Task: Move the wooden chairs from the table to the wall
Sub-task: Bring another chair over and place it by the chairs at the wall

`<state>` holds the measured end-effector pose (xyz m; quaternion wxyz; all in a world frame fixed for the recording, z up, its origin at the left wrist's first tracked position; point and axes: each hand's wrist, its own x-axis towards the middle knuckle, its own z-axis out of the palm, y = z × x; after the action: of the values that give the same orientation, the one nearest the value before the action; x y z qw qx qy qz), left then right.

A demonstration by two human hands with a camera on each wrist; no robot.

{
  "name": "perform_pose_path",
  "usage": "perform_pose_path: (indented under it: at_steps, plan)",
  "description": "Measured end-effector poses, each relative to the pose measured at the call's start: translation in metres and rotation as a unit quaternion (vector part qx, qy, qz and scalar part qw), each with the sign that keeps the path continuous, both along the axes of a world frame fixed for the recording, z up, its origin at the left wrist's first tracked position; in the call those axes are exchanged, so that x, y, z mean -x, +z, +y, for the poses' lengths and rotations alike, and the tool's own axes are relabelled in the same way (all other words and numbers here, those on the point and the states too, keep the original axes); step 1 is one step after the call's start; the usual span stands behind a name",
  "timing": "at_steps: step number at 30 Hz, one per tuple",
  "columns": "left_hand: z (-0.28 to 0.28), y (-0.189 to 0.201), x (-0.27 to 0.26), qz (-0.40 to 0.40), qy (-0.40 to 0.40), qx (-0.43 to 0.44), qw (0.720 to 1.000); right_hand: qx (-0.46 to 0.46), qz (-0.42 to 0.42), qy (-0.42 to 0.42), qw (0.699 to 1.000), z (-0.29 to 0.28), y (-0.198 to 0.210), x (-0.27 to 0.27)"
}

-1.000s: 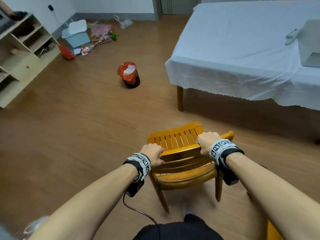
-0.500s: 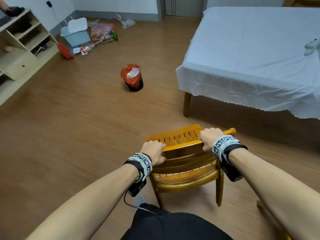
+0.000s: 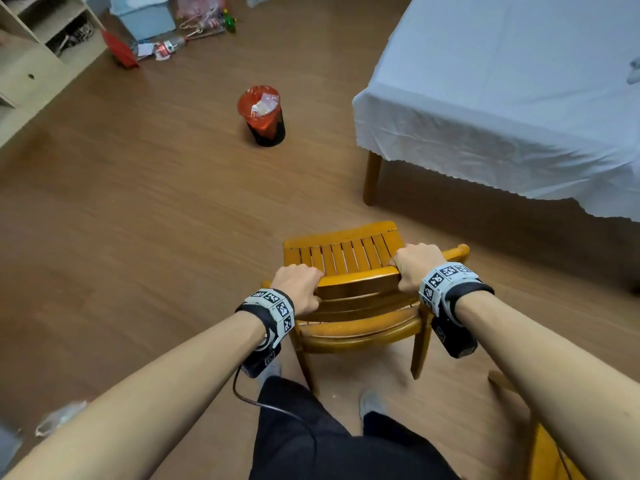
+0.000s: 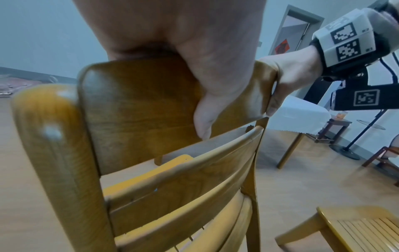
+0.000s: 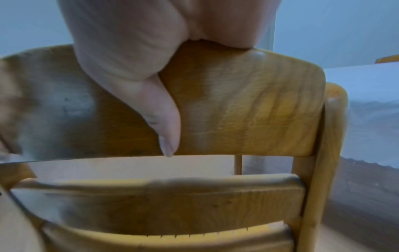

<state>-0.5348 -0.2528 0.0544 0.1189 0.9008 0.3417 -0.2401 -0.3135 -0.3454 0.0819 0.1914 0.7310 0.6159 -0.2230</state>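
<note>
Honey-yellow slatted chair (image 3: 349,258), white tablecloth (image 3: 502,84).

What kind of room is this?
Probably a plain indoor room, perhaps a dining or activity room: a cloth-covered table, a wooden chair, a bin on the wood floor.

Both arms outstretched, left hand (image 3: 298,289) and right hand (image 3: 415,268) curled tight, thumbs down (fingertips apparently hidden)
</note>
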Motion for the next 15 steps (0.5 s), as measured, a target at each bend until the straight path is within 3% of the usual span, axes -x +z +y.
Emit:
perform_pose_path:
  at_steps: [6, 15]
  plan:
    - [-0.075, -0.008, 0.020, 0.056, -0.003, 0.033, 0.998, 0.025, 0.018, 0.013, 0.999, -0.075, -0.016, 0.025]
    - [-0.125, -0.023, 0.043, 0.049, -0.020, 0.023, 0.998, 0.048, 0.037, -0.020, 0.998, -0.122, -0.041, 0.046]
